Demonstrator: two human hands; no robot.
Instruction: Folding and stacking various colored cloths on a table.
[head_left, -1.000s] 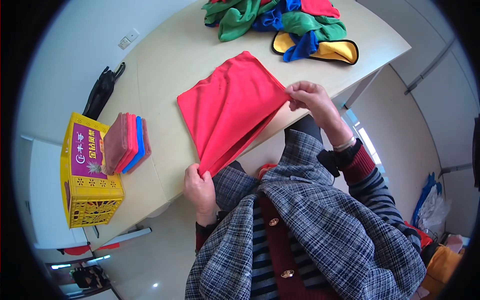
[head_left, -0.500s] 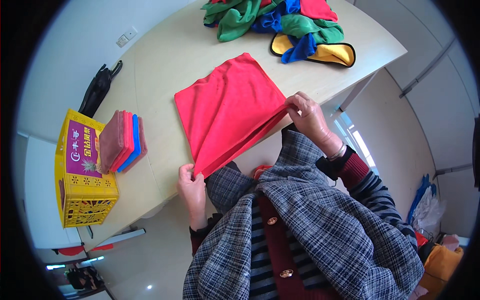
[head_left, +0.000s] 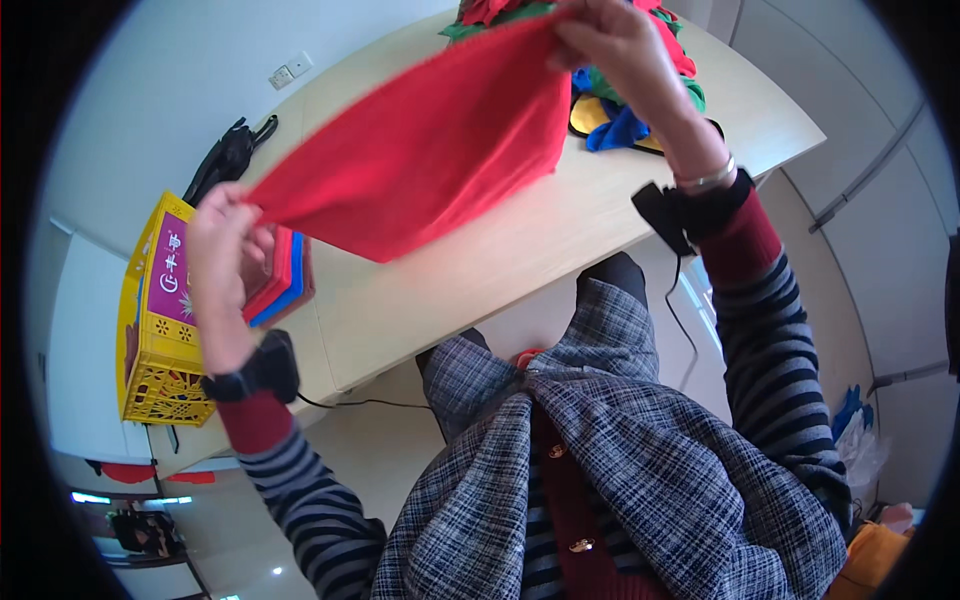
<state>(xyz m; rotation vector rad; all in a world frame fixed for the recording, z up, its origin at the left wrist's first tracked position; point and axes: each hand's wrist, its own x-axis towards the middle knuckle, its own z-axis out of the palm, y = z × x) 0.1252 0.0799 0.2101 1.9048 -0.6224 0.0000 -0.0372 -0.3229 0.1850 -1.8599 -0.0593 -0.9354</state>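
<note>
A red cloth is stretched between my two hands above the pale table, its lower edge hanging toward me. My left hand pinches one corner at the left, in front of the yellow crate. Farther out and to the right, my right hand grips the opposite corner, near the heap of coloured cloths. Motion blurs the cloth's upper edge and my left fingers a little. Behind my left hand stands a stack of folded cloths in red, blue and brownish pink, partly hidden by it.
The yellow plastic crate stands at the table's left end. A black object lies behind it by the wall. A yellow cloth with black edging lies below the heap. The table's front edge runs before my knees. Black cables hang from both wrists.
Both hands have lifted the red cloth off the table and carried it away from me. My left hand moved left and up; my right hand moved far up. The cloth is now spread in the air.
</note>
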